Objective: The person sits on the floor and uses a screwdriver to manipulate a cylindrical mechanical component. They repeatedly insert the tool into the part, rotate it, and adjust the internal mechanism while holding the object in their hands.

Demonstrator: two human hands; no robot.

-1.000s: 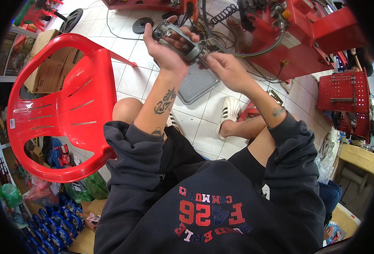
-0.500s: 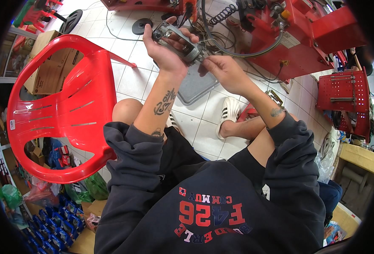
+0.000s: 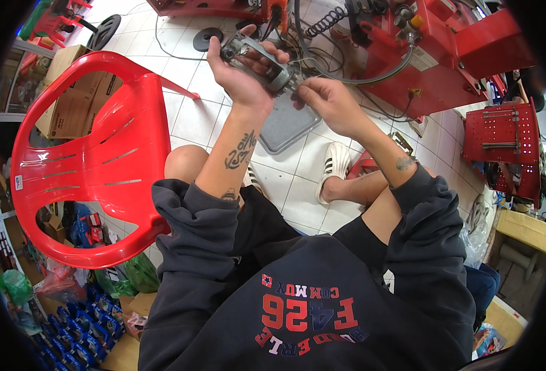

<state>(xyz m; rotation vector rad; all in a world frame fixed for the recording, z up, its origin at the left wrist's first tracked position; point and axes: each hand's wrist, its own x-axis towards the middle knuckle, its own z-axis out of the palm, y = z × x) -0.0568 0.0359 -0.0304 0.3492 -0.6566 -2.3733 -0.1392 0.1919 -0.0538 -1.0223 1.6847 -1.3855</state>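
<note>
My left hand [image 3: 241, 85], palm up, is wrapped round a grey metal part with an open, frame-like body [image 3: 280, 81]. Its thumb lies along one side and the other fingertips show through the opening. The part slants, its near end pointing toward my right hand [image 3: 333, 106]. There the right thumb and forefinger are pinched together, close against small prongs on that end. Whatever lies between those fingertips is too small and covered to make out. Beneath both hands, a grey tray [image 3: 281, 146] rests on the tiled floor.
A red plastic chair [image 3: 93, 176] stands close on my left, with a cardboard box [image 3: 78, 105] behind it. Ahead to the right are a red machine [image 3: 384, 74] and a black hose [image 3: 347, 81]. A red perforated cart [image 3: 501, 142] stands farther right.
My right fingertips have shifted slightly at the part's end, and more of its small prongs shows. The left hand keeps its hold on the metal part in nearly the same place.
</note>
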